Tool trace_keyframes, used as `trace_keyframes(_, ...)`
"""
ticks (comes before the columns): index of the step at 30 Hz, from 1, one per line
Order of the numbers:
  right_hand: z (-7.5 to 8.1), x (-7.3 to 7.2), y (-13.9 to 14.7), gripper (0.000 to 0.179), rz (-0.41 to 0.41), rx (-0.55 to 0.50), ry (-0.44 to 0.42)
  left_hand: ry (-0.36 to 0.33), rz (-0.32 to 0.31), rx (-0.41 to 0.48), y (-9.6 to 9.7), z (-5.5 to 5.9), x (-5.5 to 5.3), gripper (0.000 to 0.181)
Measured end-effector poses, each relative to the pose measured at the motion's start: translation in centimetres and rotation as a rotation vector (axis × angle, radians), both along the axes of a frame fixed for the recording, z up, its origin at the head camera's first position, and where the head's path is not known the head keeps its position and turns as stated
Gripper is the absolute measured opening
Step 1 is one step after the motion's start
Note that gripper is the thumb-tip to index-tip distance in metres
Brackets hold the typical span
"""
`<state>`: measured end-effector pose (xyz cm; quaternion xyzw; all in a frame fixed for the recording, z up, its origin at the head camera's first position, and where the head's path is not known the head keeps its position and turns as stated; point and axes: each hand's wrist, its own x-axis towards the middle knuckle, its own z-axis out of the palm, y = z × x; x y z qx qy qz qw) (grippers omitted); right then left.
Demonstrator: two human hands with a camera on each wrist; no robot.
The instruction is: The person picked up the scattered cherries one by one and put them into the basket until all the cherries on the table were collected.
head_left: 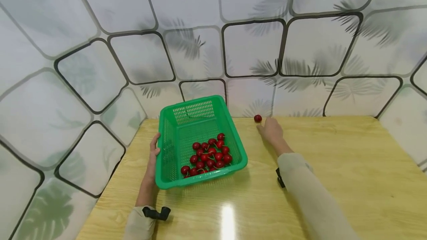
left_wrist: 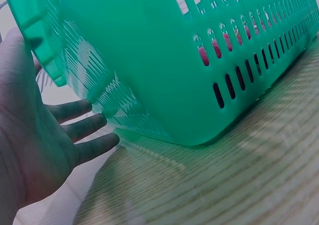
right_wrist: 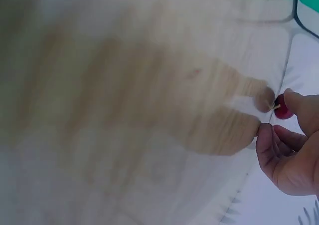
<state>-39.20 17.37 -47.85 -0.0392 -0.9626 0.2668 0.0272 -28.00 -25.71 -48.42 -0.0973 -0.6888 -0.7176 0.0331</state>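
A green plastic basket (head_left: 200, 179) stands on the table with several dark red cherries (head_left: 211, 155) heaped at its near right. My left hand (head_left: 154, 155) is at the basket's left side, the thumb (left_wrist: 12, 40) up by the rim. In the left wrist view three fingers (left_wrist: 94, 146) stretch out straight along the perforated wall. To the right of the basket, my right hand (head_left: 271, 132) reaches to a single cherry (head_left: 258, 118) near the table's far edge. The right wrist view shows the thumb right at this cherry (right_wrist: 284, 107), its stem showing, and the other fingers bent, a gap away.
The wooden table (head_left: 333, 166) meets a patterned wall covering (head_left: 253, 47) at its back edge, and the covering continues along the left side. Black wrist straps (head_left: 156, 213) sit on both sleeves. The glossy tabletop reflects a light in front of the basket.
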Motion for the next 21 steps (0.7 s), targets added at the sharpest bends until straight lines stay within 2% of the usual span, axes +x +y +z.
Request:
trace_keyframes(3, -0.4, -0.4, 0.4, 0.035, -0.003, 0.006, -0.044, 0.0, 0.005, -0.016, 0.1, -0.4, 0.2, 0.057)
trace_keyframes(7, -0.3, -0.5, 0.5, 0.022, 0.001, 0.041, -0.075, 0.007, 0.007, -0.031, 0.2, -0.7, 0.3, 0.058)
trace_keyframes(11, 0.0, -0.8, 0.6, 0.021, 0.028, 0.078, -0.051, 0.038, 0.02, -0.016, 0.1, -0.3, -0.1, 0.055)
trace_keyframes(14, 0.0, -1.1, 0.5, 0.022, 0.039, 0.057, -0.04, 0.059, 0.02, -0.002, 0.0, -0.1, -0.3, 0.054)
trace_keyframes(21, -0.4, -1.5, 0.5, 0.023, 0.039, 0.002, 0.018, 0.047, 0.015, -0.03, 0.0, -0.4, -0.1, 0.056)
